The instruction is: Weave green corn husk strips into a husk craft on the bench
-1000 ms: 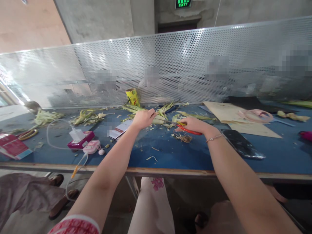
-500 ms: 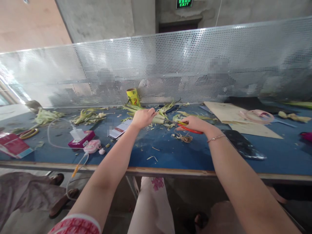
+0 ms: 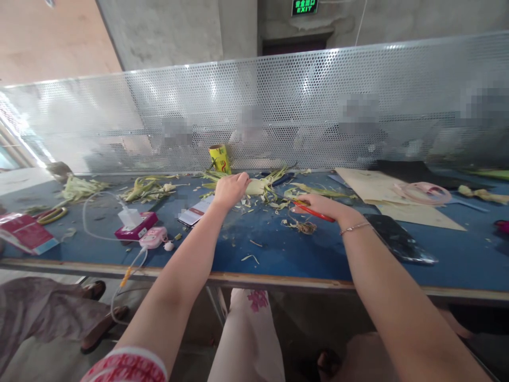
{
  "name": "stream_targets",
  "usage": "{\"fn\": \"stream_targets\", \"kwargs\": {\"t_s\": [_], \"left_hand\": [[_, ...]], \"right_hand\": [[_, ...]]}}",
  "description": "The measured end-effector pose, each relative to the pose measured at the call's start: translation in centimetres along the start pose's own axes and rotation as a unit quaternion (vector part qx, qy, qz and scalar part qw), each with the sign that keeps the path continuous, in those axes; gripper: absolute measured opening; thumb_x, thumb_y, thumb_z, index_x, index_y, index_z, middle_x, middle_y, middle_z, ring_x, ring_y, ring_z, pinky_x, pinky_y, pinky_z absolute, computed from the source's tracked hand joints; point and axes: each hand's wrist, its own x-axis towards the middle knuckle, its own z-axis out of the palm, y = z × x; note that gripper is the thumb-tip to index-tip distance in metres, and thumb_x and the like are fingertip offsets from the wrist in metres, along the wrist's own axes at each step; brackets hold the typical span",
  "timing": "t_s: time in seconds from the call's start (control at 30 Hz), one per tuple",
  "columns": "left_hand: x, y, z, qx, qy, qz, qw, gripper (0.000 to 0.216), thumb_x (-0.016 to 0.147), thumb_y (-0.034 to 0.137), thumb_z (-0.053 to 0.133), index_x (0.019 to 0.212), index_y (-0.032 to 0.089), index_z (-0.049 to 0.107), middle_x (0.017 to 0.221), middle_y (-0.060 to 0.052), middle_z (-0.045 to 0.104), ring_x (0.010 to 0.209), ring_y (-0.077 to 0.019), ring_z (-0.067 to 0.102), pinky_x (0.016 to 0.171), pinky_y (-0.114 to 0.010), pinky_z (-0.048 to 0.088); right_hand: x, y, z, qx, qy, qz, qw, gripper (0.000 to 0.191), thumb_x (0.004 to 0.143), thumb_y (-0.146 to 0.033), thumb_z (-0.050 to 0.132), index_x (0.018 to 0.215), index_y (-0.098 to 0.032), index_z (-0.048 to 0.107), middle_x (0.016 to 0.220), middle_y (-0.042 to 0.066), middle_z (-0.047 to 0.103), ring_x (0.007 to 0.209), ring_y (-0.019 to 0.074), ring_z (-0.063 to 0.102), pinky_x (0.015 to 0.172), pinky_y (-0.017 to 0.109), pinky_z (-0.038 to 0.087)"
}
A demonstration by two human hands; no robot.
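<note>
My left hand is closed around a pale green corn ear that lies among loose husk leaves on the blue table. My right hand grips red-handled scissors, their blades pointing left toward the ear's end. A small tangle of brown corn silk lies just in front of the scissors. Husk scraps are scattered around both hands.
A yellow tube stands by the perforated metal screen. Left lie a magenta box, a pink device with a cable, a booklet and husk piles. Right lie a black phone, brown paper and pink scissors.
My left hand has slid slightly up and left along the corn ear. The right hand with the scissors has shifted a little to the right. The camera has tilted slightly.
</note>
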Motion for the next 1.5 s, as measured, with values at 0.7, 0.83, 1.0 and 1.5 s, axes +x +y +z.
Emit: {"fn": "stream_targets", "kwargs": {"t_s": [0.7, 0.83, 1.0, 1.5], "left_hand": [[-0.21, 1.03, 0.0, -0.004, 0.003, 0.073, 0.997, 0.033, 0.094, 0.038, 0.035, 0.088, 0.019, 0.062, 0.082, -0.009, 0.068, 0.074, -0.0181, 0.062, 0.062, -0.028, 0.036], [-0.22, 0.97, -0.04, -0.004, 0.005, 0.083, 0.997, 0.034, 0.094, 0.038, 0.034, 0.089, 0.019, 0.061, 0.081, -0.008, 0.068, 0.073, -0.0172, 0.062, 0.061, -0.027, 0.036], [-0.16, 1.02, -0.1, -0.013, 0.006, 0.089, 0.996, 0.034, 0.094, 0.037, 0.034, 0.087, 0.018, 0.061, 0.079, -0.009, 0.068, 0.072, -0.0175, 0.062, 0.06, -0.028, 0.036], [-0.08, 0.86, 0.16, -0.015, 0.004, 0.083, 0.996, 0.034, 0.094, 0.038, 0.035, 0.087, 0.019, 0.062, 0.079, -0.008, 0.067, 0.072, -0.0173, 0.061, 0.062, -0.027, 0.037]], "right_hand": [[0.6, 0.04, 0.2, -0.065, 0.004, -0.025, 0.998, 0.053, 0.069, -0.073, 0.055, 0.068, -0.02, 0.058, 0.07, 0.002, 0.056, 0.067, 0.0173, 0.05, 0.063, 0.032, 0.037], [0.61, 0.07, 0.19, -0.071, 0.004, -0.022, 0.997, 0.053, 0.068, -0.073, 0.055, 0.068, -0.02, 0.058, 0.07, 0.002, 0.056, 0.066, 0.0174, 0.05, 0.063, 0.032, 0.036], [0.61, 0.15, 0.22, -0.072, -0.001, -0.015, 0.997, 0.053, 0.067, -0.073, 0.056, 0.064, -0.02, 0.057, 0.065, 0.001, 0.053, 0.061, 0.0162, 0.048, 0.058, 0.031, 0.034], [0.62, 0.56, 0.16, -0.058, 0.023, 0.017, 0.998, 0.05, 0.066, -0.068, 0.06, 0.057, -0.021, 0.045, 0.056, -0.002, 0.045, 0.052, 0.0125, 0.039, 0.052, 0.029, 0.03]]}}
